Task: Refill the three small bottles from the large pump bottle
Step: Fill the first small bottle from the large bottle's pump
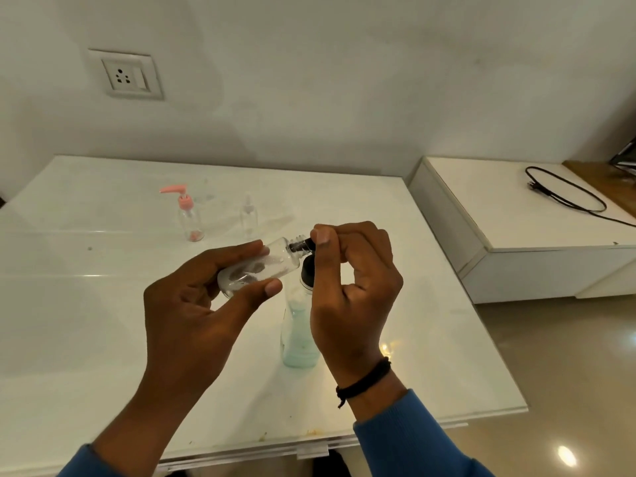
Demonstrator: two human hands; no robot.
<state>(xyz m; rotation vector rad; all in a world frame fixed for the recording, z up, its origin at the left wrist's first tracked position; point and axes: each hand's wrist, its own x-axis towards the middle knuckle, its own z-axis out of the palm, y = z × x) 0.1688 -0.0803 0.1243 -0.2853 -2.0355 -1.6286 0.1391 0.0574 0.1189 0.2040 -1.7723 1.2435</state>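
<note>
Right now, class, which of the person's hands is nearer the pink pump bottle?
Left. The left hand is below the pink pump bottle, slightly right; the right hand is farther right.

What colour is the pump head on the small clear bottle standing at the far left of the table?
Pink, on the small clear plastic pump bottle; seen in the head view.

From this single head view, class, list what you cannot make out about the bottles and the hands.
1. Large bottle: its pump top is hidden behind the right hand.
2. Black cap on the small clear bottle: mostly covered by the right fingers; on or off the thread is unclear.
3. Small bottle's fill level: masked by the left hand and glare.
4. Far clear bottle: too faint to judge contents.
</note>
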